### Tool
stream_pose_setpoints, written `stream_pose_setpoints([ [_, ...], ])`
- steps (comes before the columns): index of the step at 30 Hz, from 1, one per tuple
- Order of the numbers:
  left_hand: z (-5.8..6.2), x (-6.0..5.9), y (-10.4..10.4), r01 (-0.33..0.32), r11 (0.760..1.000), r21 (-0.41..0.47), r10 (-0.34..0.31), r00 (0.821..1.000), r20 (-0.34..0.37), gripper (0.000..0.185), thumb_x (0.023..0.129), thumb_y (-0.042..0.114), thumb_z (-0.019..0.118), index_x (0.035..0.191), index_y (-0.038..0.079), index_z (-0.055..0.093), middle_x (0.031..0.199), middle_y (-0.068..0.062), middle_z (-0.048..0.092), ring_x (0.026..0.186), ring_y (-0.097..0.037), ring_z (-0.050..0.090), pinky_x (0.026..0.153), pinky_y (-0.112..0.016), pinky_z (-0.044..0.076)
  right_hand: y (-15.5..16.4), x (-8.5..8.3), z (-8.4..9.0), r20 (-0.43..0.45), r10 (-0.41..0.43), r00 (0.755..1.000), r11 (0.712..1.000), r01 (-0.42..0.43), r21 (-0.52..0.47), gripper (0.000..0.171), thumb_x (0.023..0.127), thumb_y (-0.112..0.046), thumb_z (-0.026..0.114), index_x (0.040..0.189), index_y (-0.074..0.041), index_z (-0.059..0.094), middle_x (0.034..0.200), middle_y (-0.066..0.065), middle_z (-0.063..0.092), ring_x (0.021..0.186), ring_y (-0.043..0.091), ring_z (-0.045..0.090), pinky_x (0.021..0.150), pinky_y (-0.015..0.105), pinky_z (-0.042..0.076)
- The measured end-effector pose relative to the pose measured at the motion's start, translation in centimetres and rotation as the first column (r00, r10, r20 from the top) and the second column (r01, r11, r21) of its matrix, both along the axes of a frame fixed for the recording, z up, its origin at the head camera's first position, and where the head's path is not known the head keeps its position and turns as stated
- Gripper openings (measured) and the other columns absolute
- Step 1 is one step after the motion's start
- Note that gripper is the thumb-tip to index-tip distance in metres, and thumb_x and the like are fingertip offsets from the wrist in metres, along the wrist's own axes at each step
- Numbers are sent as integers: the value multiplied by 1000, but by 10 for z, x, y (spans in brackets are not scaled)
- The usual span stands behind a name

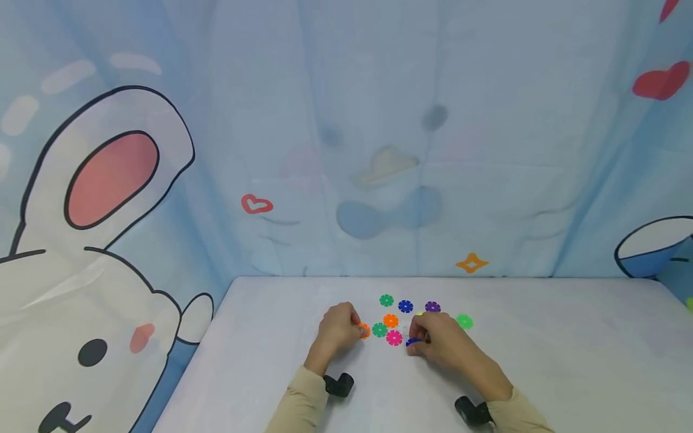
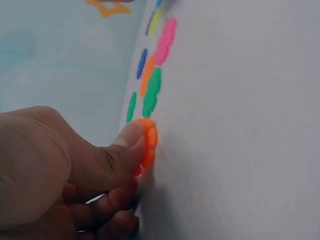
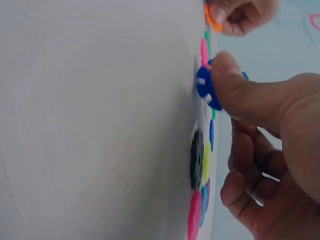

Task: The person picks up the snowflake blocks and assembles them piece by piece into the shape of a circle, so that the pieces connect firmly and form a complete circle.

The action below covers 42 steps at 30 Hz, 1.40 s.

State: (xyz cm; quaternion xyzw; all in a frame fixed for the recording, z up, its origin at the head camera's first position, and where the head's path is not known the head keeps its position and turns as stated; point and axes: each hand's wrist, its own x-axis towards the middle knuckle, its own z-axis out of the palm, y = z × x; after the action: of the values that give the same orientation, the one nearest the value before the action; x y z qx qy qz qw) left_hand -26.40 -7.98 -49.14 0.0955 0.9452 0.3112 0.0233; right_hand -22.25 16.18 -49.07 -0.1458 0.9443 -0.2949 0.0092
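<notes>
Right hand [image 1: 440,338] pinches a blue disc [image 3: 209,89] between thumb and fingers, the disc standing out tilted at the tips on the hand's left side; whether its lower edge meets the table [image 1: 563,361] is hard to tell. Left hand [image 1: 337,329] holds an orange disc [image 2: 151,142] likewise, at the right edge of its fingertips.

Between the hands lie more discs: a green one [image 1: 380,329] just right of the held orange, a pink one [image 1: 394,338] just left of the held blue, and a second orange one [image 1: 391,320] on their far side. Under the right hand's side sit a black disc [image 3: 197,160] and, farther right, another pink one [image 3: 195,216].

Farther off are another green [image 1: 387,300], another blue [image 1: 405,307] and a purple disc [image 1: 432,307]; a light green one [image 1: 464,322] lies right of the right hand. Behind the table hangs a blue curtain [image 1: 368,72].
</notes>
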Motion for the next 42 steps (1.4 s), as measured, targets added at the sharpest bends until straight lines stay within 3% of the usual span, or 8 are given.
stream_pose_setpoints([
  [6,-4,3,-6,-19,980,200,12,999,34,20,84,2,84,82,6,65,68,0,55,60,-14,49,53,-25,40,13,-2,5,-53,-1,999,997,-3,-81,14,92,-9,82,93,-15,70,83,-7,62,76,11,54,65,22,51],
  [10,1,6,-2,-14,929,369,-43,988,145,12,93,8,80,87,3,70,65,0,59,54,-12,50,50,-22,44,22,-3,11,-155,-19,988,994,2,-113,9,96,-5,77,99,-12,72,89,-5,69,78,10,57,68,23,56],
  [15,18,14,9,-31,796,604,-143,961,238,25,101,18,73,94,-5,72,65,-3,63,53,-13,56,51,-21,54,27,1,23,-325,-40,945,988,-12,-157,12,95,0,75,103,-10,76,94,1,75,80,15,66,71,24,61],
  [20,45,26,19,-56,645,762,-220,941,255,27,105,22,67,102,-4,72,74,-7,70,60,-15,66,60,-26,63,26,7,44,-537,-99,837,973,-31,-229,21,87,7,81,102,-6,77,91,2,79,77,17,75,74,18,62],
  [24,64,37,24,-67,570,819,-261,930,258,27,106,22,65,101,-4,70,76,-8,72,60,-15,67,59,-26,63,25,14,60,-616,-153,773,959,-35,-282,22,83,7,84,99,-4,76,85,1,78,74,16,74,77,2,52],
  [28,74,46,28,-50,551,833,-272,933,236,31,106,27,66,99,-3,68,75,-8,70,58,-15,63,56,-23,61,24,19,69,-630,-163,759,953,-45,-300,21,83,7,84,98,-4,75,85,0,78,74,14,73,78,0,50],
  [35,77,55,35,-12,545,839,-277,941,193,30,107,27,65,98,-2,66,73,-7,67,56,-15,63,55,-23,60,17,23,68,-619,-141,772,952,-66,-299,24,82,6,85,98,-8,73,84,-5,75,73,6,67,71,6,51],
  [42,73,57,42,-37,493,870,-301,930,210,26,107,24,65,96,0,66,71,-4,67,55,-13,62,53,-23,59,11,24,65,-616,-112,780,945,-107,-308,25,82,7,85,96,-10,72,83,-7,74,71,2,62,65,12,50],
])
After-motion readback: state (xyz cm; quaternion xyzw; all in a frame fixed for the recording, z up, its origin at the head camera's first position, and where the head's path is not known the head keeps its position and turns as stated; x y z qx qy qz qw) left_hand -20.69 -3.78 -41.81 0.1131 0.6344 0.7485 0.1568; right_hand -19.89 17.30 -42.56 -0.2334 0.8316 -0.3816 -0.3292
